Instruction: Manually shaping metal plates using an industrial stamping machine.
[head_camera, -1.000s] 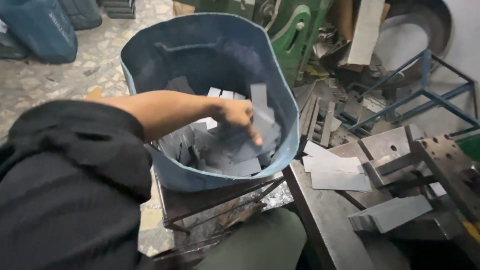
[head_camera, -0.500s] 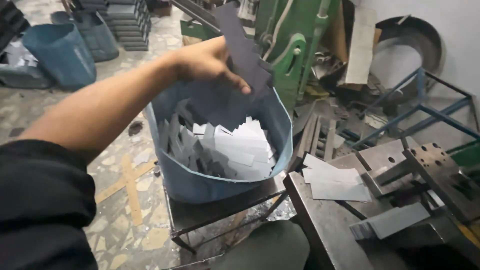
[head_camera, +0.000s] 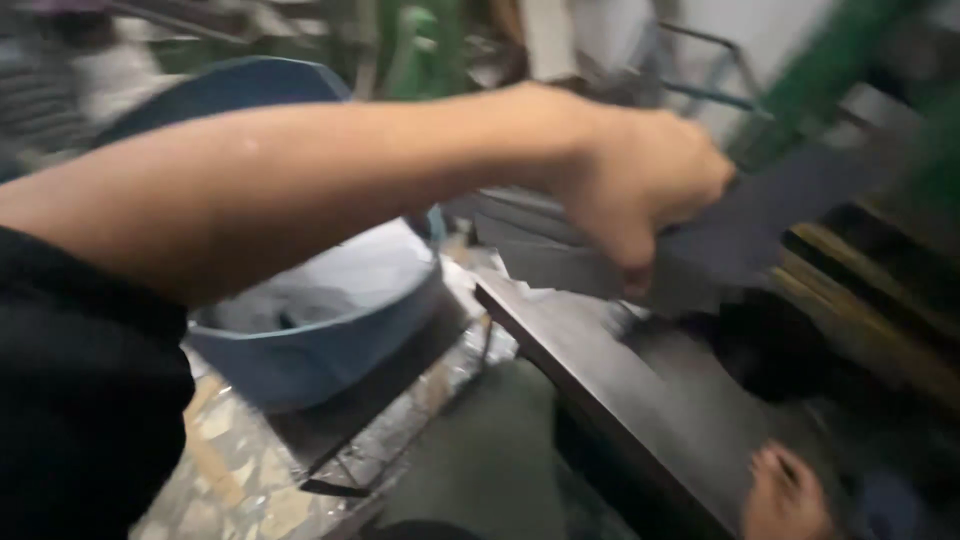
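My left hand reaches across from the left, bare forearm out of a black sleeve, and grips a dark grey flat metal sheet by its near edge. The sheet hangs over the dark metal workbench at the right. Behind and below my arm stands the blue plastic tub, with pale grey metal pieces inside. My right hand shows at the bottom right, low against the bench; it is blurred and its fingers are hard to read.
The tub rests on a low metal stand over a speckled floor. Green machine parts and a blue metal frame stand behind the bench. More grey sheets lie between tub and bench.
My left hand has lifted the dark sheet out of the tub and swung it right, over the bench. The view has turned right, and my right hand has come into sight.
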